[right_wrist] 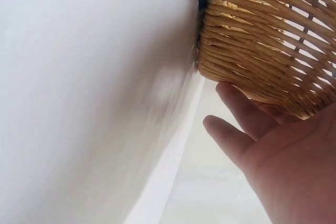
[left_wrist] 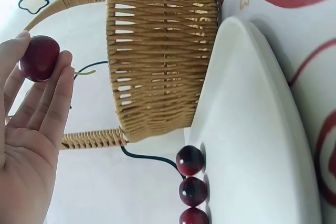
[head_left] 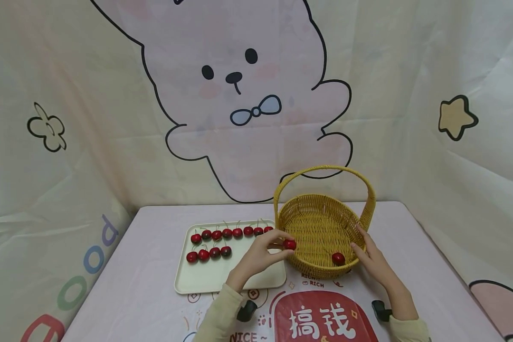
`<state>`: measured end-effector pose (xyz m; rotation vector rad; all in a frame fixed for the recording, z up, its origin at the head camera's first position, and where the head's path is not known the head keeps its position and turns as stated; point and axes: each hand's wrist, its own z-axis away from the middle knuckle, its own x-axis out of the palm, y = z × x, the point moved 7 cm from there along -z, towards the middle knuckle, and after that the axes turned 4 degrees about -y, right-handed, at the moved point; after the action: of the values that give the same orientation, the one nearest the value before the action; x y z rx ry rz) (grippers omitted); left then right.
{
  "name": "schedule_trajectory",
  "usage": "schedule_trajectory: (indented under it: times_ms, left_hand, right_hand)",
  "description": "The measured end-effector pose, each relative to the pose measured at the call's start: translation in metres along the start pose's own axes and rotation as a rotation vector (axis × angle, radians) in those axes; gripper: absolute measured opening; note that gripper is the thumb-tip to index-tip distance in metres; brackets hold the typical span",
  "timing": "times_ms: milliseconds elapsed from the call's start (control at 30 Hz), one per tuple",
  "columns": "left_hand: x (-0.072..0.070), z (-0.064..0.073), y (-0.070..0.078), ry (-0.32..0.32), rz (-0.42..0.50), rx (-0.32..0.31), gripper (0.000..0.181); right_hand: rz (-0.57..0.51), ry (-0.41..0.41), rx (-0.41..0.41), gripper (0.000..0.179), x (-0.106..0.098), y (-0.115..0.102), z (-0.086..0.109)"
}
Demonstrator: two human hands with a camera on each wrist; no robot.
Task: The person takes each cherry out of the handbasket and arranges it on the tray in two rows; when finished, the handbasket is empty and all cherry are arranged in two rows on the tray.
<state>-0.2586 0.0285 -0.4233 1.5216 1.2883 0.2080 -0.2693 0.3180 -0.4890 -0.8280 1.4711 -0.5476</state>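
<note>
In the head view my left hand (head_left: 262,254) pinches a red cherry (head_left: 289,244) between thumb and fingertips, beside the basket's left rim. The cherry (left_wrist: 39,59) shows a green stem in the left wrist view. The yellow woven basket (head_left: 320,272) stands upright, its tall handle raised. One dark red cherry (head_left: 338,259) lies inside it. My right hand (head_left: 374,261) holds the basket's right side, thumb over the rim. In the right wrist view the fingers (right_wrist: 231,137) lie outside the woven wall. Left of the basket, a white tray (head_left: 205,284) bears two rows of cherries (head_left: 227,233).
A pale cloth with red printed characters (head_left: 322,322) covers the table. Behind it hangs a fabric backdrop with a cartoon bear (head_left: 239,142), and fabric sides rise left and right. The basket handle (head_left: 325,167) arches above the basket's opening.
</note>
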Motion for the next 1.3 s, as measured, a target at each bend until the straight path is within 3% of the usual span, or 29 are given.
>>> schedule_trajectory:
  times_ms: [167, 267, 533, 700, 800, 900, 1033, 1300]
  left_hand:
    - [-0.015, 0.010, 0.017, 0.007, 0.025, -0.040, 0.024]
    - [-0.022, 0.016, 0.015, 0.027, 0.027, -0.060, 0.023]
    - [-0.032, 0.033, -0.024, 0.077, -0.018, -0.046, 0.029]
    - [-0.040, 0.043, -0.031, 0.072, -0.041, -0.056, 0.033]
    - [-0.046, 0.047, -0.026, 0.076, -0.084, -0.089, 0.033]
    - [-0.050, 0.052, -0.031, 0.084, -0.133, -0.106, 0.033]
    - [-0.057, 0.059, -0.049, 0.106, -0.195, -0.115, 0.035]
    - [-0.073, 0.067, -0.064, 0.166, -0.280, -0.262, 0.034]
  right_hand:
    - [0.002, -0.002, 0.006, 0.067, 0.000, -0.001, 0.000]
    - [0.008, -0.001, 0.008, 0.067, 0.000, -0.001, 0.001]
    - [0.008, 0.001, -0.011, 0.066, -0.001, 0.001, 0.000]
    - [0.009, 0.002, -0.009, 0.066, 0.000, 0.003, -0.001]
    - [0.007, 0.002, -0.002, 0.067, 0.000, 0.002, -0.001]
    - [0.008, -0.001, 0.006, 0.067, 0.000, 0.001, -0.001]
    - [0.010, -0.004, 0.021, 0.068, 0.000, 0.001, 0.000]
    - [0.018, -0.003, 0.032, 0.068, 0.000, 0.001, -0.001]
